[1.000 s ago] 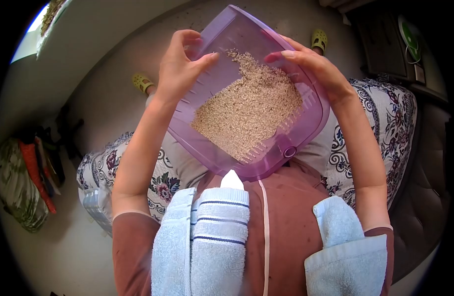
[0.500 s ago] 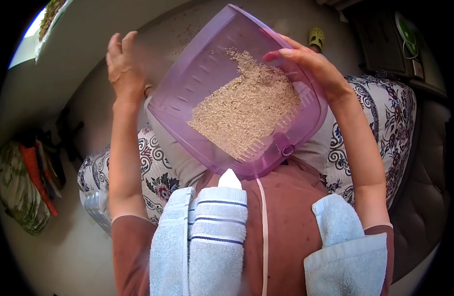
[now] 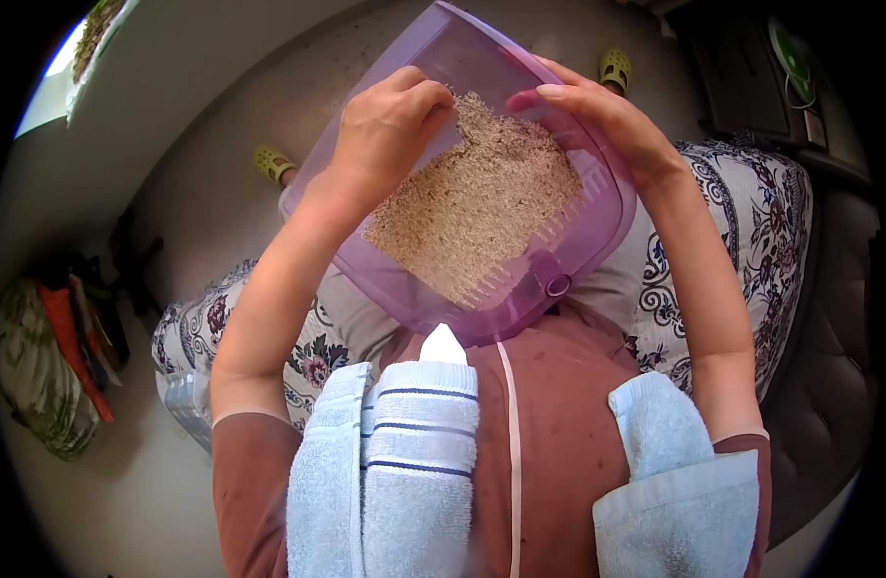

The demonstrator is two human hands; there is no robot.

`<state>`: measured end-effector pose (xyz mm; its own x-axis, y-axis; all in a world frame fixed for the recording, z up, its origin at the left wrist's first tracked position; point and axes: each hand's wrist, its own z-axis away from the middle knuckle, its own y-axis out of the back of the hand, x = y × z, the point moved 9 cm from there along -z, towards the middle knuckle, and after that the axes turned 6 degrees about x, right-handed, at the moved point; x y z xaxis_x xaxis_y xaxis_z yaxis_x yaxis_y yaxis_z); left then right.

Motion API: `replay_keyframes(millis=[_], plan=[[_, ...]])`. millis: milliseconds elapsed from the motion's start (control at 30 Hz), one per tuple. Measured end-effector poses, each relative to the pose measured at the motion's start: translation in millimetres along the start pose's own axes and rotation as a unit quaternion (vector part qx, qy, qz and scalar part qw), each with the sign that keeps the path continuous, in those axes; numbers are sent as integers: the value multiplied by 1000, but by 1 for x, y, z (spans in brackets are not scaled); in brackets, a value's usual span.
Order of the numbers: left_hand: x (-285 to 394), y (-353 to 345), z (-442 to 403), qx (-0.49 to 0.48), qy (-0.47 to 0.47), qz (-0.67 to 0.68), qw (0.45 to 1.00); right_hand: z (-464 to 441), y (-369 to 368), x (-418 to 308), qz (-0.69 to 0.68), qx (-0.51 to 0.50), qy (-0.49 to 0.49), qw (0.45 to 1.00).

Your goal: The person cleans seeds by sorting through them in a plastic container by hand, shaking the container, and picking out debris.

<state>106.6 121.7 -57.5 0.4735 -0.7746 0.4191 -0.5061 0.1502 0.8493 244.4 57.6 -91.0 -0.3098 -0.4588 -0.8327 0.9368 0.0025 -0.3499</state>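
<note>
The purple plastic tray [image 3: 611, 226] is lying over the light grey trousers [image 3: 361, 313], with its near end meeting the brown shirt [image 3: 573, 414]. A pile of tan grain [image 3: 481, 222] is covering the middle of the tray floor and narrowing toward the far end.

The right hand [image 3: 607, 116] is gripping the right rim of the tray, its thumb pressing over the edge. The left hand [image 3: 395, 125] is hovering inside the tray, over the far tip of the pile, with its forearm crossing the left rim. The fingers of this grip are closing together in a pinch; whether grain is between them cannot be told.

Two light blue towels [image 3: 419, 482] [image 3: 679, 501] are hanging over the shirt, below the tray. A white pointed piece [image 3: 443, 345] is projecting from the left towel toward the tray. A floral cover [image 3: 741, 231] is showing on both sides of the tray. Yellow-green clogs [image 3: 272, 164] [image 3: 615, 69] are standing beyond it.
</note>
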Motion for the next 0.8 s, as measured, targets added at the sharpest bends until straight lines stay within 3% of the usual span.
replay_keyframes(millis=[100, 200, 300, 400, 500, 533, 600, 633, 667, 700, 800], plan=[[6, -10, -4, -27, -60, -37, 997, -3, 8, 5, -24, 2, -3, 1000], [4, 2, -7, -1, -10, 75, 997, 0, 12, 6, -31, 10, -7, 999], [-16, -1, 3, -93, 185, 237, 949, 4, 17, 10, 0, 34, -10, 999], [-15, 4, 11, -126, 217, 277, 928, 5, 20, 12, -17, 29, -9, 999], [-19, 25, 17, -86, 184, 290, 935, 8, 22, 13, -43, 18, -4, 999], [-36, 31, 22, -52, 224, 298, 927, 9, 23, 12, -44, 15, -2, 999], [-72, 56, 30, 25, 287, 250, 924, 10, 23, 11, -38, 19, 2, 999], [-81, 83, 26, 68, 192, 53, 978, 10, 22, 10, -34, 19, 3, 999], [-75, 100, 25, 106, 88, -149, 979, 10, 22, 11, -29, 21, 0, 999], [-79, 105, 28, 99, 141, -287, 942, 9, 21, 12, -24, 22, -3, 999], [-62, 85, 34, 63, 90, -143, 984, 9, 19, 10, -19, 23, 0, 1000]])
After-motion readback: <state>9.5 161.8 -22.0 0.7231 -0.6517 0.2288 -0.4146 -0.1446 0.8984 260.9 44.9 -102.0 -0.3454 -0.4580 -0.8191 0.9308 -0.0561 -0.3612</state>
